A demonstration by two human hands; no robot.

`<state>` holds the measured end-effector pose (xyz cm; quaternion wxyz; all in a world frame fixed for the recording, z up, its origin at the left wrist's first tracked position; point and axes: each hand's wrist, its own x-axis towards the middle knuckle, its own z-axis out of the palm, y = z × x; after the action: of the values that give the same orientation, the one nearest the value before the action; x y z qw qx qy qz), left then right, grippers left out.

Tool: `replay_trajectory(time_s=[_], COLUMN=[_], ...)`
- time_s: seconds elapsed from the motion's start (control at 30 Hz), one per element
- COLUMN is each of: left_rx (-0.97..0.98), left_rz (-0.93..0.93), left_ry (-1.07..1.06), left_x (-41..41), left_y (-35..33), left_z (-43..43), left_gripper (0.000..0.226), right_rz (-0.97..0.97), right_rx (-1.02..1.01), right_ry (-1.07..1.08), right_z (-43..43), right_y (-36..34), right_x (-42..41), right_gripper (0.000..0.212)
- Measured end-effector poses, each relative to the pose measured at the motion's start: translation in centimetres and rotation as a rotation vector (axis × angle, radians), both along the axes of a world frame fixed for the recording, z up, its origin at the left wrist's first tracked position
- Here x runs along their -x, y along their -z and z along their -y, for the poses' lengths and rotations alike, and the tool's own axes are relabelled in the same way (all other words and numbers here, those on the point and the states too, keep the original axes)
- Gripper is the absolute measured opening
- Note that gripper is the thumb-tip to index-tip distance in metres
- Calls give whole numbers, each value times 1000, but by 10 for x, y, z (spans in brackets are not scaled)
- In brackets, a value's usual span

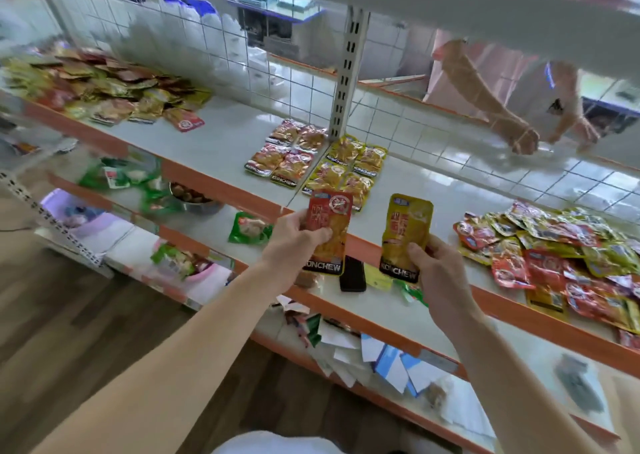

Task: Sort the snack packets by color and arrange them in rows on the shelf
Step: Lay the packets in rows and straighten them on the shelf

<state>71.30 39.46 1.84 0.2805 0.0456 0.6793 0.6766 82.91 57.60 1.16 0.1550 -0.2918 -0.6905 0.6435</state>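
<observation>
A: Hand status?
B: The left hand [291, 242] is gripping a red foil snack packet [329, 225]. The right hand [440, 273] is pinching a yellow foil snack packet [407, 235]. Both are hovering before the white orange-edged shelf [221, 142].
A: Obstructions?
B: The mixed packet pile [554, 259] is running off the right edge. Each hand is hiding part of its packet.

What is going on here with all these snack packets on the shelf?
A person is sorting snack packets by colour. The left hand holds a red packet and the right hand holds a yellow packet, both near the front edge of the shelf. On it, a block of red packets lies beside a block of yellow packets. A mixed pile sits to the right, and another pile lies far left, unsorted.
</observation>
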Motion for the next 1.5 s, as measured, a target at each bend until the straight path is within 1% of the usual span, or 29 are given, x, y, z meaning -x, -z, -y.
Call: replay_trajectory(time_s=[0.1,0.2,0.27,0.33,0.47,0.67,0.83,1.0,1.07,1.17,1.23,1.3,1.4,1.5], left_rx=[6,15,-14,-53,-72,-93,-41,36,44,35,22,10,6,-7], left_rz=[-28,-70,-84,-84,-84,-102,-154,-217,-224,-222,-227,-232,-246,-253], left_ry=[-3,-5,-9,-10,-9,18,75,98,84,55,48,51,85,130], left_x=[12,20,23,26,37,65,89,110,115,125,130,132,138,144], left_y=[1,4,9,13,15,15,15,20,22,26,28,27,30,34], left_z=[21,29,28,25,11,-18,-45,-64,-68,-75,-80,-84,-94,-103], left_gripper=[21,34,48,56,59,76,75,77,76,73,72,72,72,74], right_rz=[16,-21,-27,-6,26,132,217,272,291,361,406,418,426,433], right_rx=[-51,-60,-9,1,0,-264,-384,-536,-603,-768,-887,-978,-1005,-983], right_ry=[30,80,104,115,106,134,114,79,73,48,33,-41,-157,-160], right_z=[22,33,36,33,15,-29,-56,-81,-88,-96,-96,-93,-95,-103], right_y=[2,3,4,4,4,20,27,48,54,61,62,63,66,67], right_x=[12,20,23,25,34,66,96,124,131,140,141,140,143,153], right_gripper=[23,15,28,37,46,54,59,56,51,42,41,40,40,44])
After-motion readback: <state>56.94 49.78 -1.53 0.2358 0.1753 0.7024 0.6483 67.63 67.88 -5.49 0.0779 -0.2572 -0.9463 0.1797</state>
